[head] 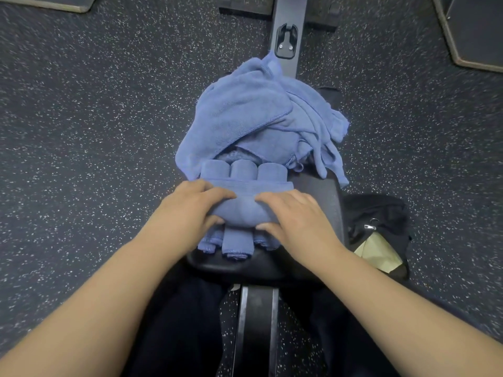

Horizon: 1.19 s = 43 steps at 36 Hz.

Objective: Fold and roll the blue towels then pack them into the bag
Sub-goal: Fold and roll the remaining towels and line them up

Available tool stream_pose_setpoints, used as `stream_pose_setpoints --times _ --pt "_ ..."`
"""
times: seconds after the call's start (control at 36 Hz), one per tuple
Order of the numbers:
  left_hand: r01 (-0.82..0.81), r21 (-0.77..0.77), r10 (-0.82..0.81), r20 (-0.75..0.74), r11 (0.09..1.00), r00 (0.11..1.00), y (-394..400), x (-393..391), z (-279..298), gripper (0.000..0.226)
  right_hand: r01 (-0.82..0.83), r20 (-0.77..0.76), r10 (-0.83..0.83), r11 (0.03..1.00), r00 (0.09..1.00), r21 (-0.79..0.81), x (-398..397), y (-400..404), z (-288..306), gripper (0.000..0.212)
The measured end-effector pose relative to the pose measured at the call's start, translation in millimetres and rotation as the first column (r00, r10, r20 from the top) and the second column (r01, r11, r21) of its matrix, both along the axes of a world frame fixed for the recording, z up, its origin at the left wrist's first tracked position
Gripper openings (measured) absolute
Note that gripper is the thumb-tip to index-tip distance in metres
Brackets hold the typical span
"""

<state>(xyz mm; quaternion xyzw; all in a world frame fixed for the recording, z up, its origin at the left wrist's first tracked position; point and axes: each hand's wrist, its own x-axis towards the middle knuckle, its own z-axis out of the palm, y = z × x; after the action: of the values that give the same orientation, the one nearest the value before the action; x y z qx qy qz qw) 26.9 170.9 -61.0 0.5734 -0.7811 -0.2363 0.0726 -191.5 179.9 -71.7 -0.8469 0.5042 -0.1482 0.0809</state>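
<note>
A blue towel (245,206) lies across the black bench pad (321,191), partly rolled from its near edge. My left hand (187,208) grips its left end and my right hand (294,216) its right end, thumbs under the roll and fingers on top. Three rolled blue towels (243,170) lie side by side beneath it, their ends sticking out at the far and near sides. A heap of loose blue towels (253,118) sits farther along the bench. The black bag (381,213) rests on the floor to the right, zipper open.
The speckled dark rubber floor (95,118) surrounds the bench. The bench's metal frame (287,36) runs away from me and under my legs. Dark mats lie at the top left corner (54,2) and top right corner (476,31). A pale paper item (377,254) shows inside the bag.
</note>
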Motion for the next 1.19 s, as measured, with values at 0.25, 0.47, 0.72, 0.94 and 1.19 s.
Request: stream_pose_setpoints --times 0.25,0.47,0.72,0.94,1.19 --pt "-0.029 -0.260 0.030 0.000 0.965 1.000 11 -19 -9 0.042 0.121 -0.059 -0.121 0.993 0.991 -0.008 7 -12 -6 0.035" --pt "-0.021 -0.283 0.040 0.062 0.959 0.997 15 -31 -11 0.056 0.160 -0.108 -0.166 0.986 0.980 -0.054 11 -20 -7 0.035" --pt "-0.056 -0.263 0.108 0.190 0.963 0.976 14 -35 -9 0.064 0.103 0.042 -0.102 0.994 0.994 -0.022 21 -18 4 0.023" --pt "-0.122 -0.377 0.165 0.083 0.918 0.983 14 -35 1 0.040 0.108 -0.048 -0.102 0.982 0.994 0.155 18 -22 7 0.042" --pt "-0.267 -0.186 0.264 -0.037 0.946 0.964 15 -47 7 0.033 0.118 -0.171 -0.089 0.979 0.981 0.166 23 -31 19 0.039"
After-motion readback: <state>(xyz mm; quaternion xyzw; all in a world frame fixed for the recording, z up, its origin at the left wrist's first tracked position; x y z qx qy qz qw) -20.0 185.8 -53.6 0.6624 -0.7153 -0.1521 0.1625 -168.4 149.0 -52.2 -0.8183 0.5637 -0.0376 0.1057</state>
